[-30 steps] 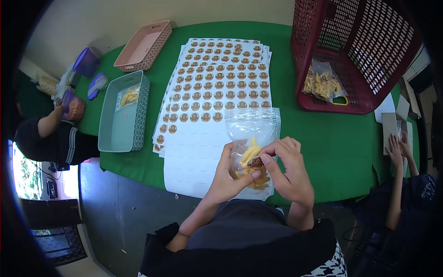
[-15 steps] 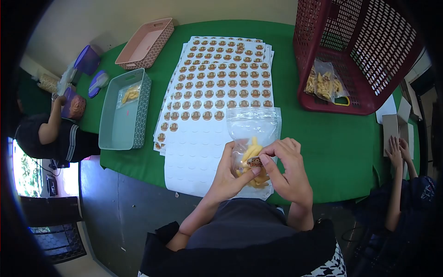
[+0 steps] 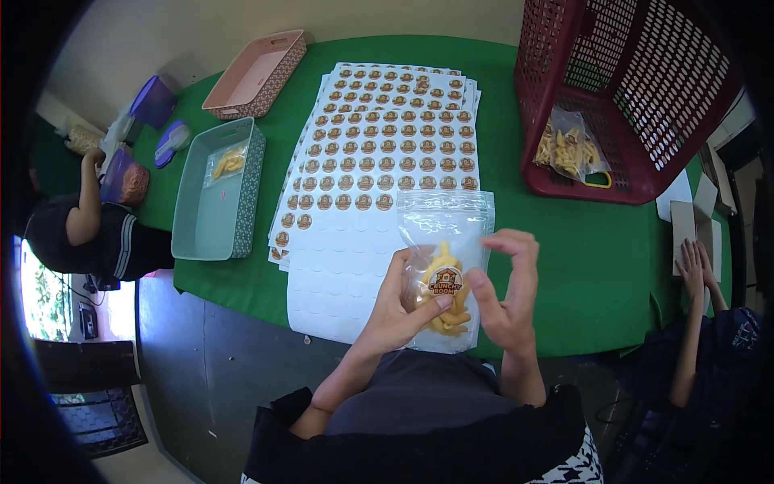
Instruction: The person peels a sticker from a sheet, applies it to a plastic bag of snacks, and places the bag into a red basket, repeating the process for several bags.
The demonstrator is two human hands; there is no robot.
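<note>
A clear zip pouch of yellow snack sticks [image 3: 446, 250] stands out in front of me, with my left hand [image 3: 401, 304] gripping its left side. My left thumb presses at the lower edge of a round brown "Crunchy Room" sticker [image 3: 444, 282] on the pouch front. Just right of the pouch is my right hand [image 3: 510, 290], its thumb and forefinger apart and nothing between them. Behind the pouch lie stacked sheets of round stickers [image 3: 367, 145]; the near part of the top sheet [image 3: 334, 282] has only blank backing.
A mint basket [image 3: 211, 218] holds one snack pouch [image 3: 229, 164]. Behind it is a pink basket [image 3: 250, 78]. A tipped maroon crate [image 3: 588, 192] contains several pouches [image 3: 568, 149]. People work at left [image 3: 85, 218] and right [image 3: 693, 282], the latter touching a box.
My right thumb and fingers have come off the sticker and spread apart, moving slightly right. The whole sticker now shows on the pouch. My left hand keeps its grip.
</note>
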